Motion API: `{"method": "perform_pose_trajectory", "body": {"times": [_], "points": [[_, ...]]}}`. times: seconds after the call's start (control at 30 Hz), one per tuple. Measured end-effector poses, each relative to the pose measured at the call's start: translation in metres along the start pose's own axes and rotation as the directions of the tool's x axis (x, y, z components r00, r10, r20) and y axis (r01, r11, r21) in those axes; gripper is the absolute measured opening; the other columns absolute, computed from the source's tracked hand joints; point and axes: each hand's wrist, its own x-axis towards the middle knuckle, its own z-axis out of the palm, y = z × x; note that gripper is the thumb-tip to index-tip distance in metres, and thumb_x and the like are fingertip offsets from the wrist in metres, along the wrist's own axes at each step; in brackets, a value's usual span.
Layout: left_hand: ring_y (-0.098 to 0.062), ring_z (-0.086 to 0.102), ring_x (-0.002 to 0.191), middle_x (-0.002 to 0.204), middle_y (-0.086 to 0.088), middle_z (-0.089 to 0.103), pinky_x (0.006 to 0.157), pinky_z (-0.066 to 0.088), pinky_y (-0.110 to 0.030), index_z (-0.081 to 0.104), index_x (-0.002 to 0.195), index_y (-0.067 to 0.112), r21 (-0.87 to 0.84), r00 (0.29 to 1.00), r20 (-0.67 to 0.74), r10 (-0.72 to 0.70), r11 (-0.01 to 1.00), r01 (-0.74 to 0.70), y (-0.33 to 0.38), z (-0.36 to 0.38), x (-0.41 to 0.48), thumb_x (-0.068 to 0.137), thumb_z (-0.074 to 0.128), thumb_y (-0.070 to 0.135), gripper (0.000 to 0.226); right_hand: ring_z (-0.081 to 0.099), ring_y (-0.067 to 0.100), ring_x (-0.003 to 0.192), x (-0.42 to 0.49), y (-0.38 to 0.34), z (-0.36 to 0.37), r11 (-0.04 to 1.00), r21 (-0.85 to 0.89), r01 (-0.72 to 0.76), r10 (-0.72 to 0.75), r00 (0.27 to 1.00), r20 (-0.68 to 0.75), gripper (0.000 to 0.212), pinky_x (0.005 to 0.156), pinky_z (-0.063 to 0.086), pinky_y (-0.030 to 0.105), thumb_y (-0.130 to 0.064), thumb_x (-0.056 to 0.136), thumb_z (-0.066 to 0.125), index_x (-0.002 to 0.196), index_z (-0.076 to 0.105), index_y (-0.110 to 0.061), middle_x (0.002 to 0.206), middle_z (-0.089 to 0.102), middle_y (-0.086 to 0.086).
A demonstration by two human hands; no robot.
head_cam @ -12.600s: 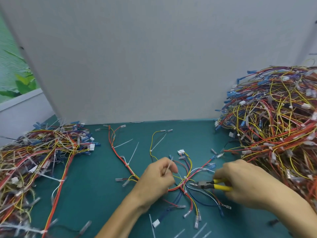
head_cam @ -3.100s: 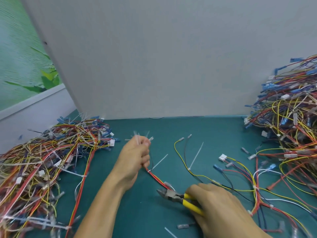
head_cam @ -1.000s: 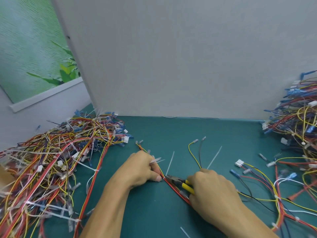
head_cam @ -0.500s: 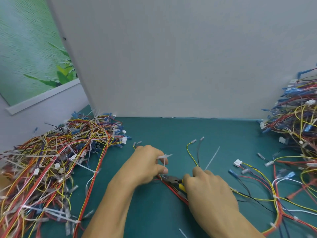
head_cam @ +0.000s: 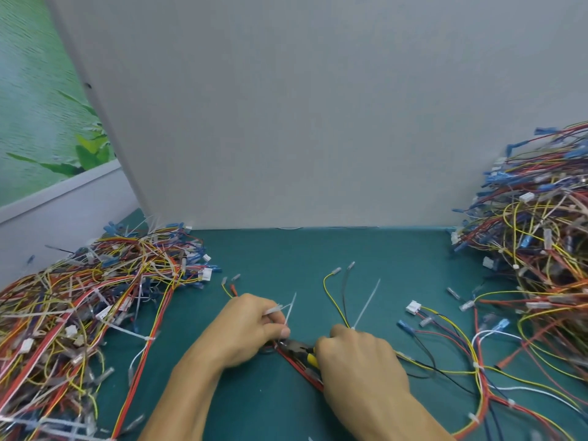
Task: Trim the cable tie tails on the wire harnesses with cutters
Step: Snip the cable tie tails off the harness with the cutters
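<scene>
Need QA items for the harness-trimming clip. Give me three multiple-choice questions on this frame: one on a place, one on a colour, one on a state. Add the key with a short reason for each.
1. The cutters head sits:
A) left of both hands
B) between the left hand and the right hand
C) right of both hands

2. The cutter handles are:
A) blue
B) green
C) yellow

3. The left hand is:
A) pinching white cable tie tails
B) flat, with fingers straight
C) curled, holding nothing

Key:
1 B: the head pokes out of the right hand's grip toward the left fingertips.
2 C: yellow grips show just in front of the right hand's knuckles.
3 A: white tails stick up out of its fingers.
</scene>
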Motion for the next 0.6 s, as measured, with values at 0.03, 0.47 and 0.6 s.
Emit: {"method": "perform_pose_trajectory", "body": {"times": [0.03, 0.47, 0.6], "points": [[0.000, 0.048, 0.051, 0.052, 0.012, 0.057, 0.053, 0.036, -0.016, 0.066, 0.067, 0.023, -0.008, 1.000, 0.002, -0.002, 1.000, 0.002, 0.000, 0.000, 0.000, 0.080, 0.073, 0.024, 0.015, 0.057, 0.028, 0.105, 0.000, 0.000, 0.000, 1.000, -0.001, 0.000, 0.000, 1.000, 0.004, 0.019, 0.065, 0.028, 0.035, -0.020, 0.099, 0.043, 0.110, 0.056, -0.014, 0.073, 0.021, 0.003], [-0.012, 0.028, 0.049, 0.057, 0.000, 0.032, 0.051, 0.025, -0.026, 0.043, 0.072, 0.011, -0.916, 0.980, -0.097, -0.172, 0.402, -0.020, 0.028, -0.007, -0.003, 0.100, 0.038, 0.010, 0.028, 0.055, 0.030, 0.085, -0.018, 0.042, -0.029, 0.974, 0.157, -0.163, 0.183, 0.975, -0.126, 0.013, 0.061, 0.036, 0.033, -0.034, 0.091, 0.046, 0.086, 0.046, -0.022, 0.086, 0.055, -0.001], [-0.014, 0.041, 0.049, 0.060, -0.003, 0.047, 0.049, 0.029, -0.025, 0.053, 0.080, 0.006, -0.929, 0.983, -0.058, -0.172, 0.370, 0.009, 0.035, 0.002, -0.001, 0.101, 0.037, 0.007, 0.026, 0.055, 0.030, 0.081, -0.007, 0.075, -0.028, 0.873, 0.397, -0.284, 0.366, 0.919, -0.147, 0.021, 0.062, 0.039, 0.033, -0.036, 0.089, 0.054, 0.075, 0.048, -0.021, 0.074, 0.056, 0.000]]}}
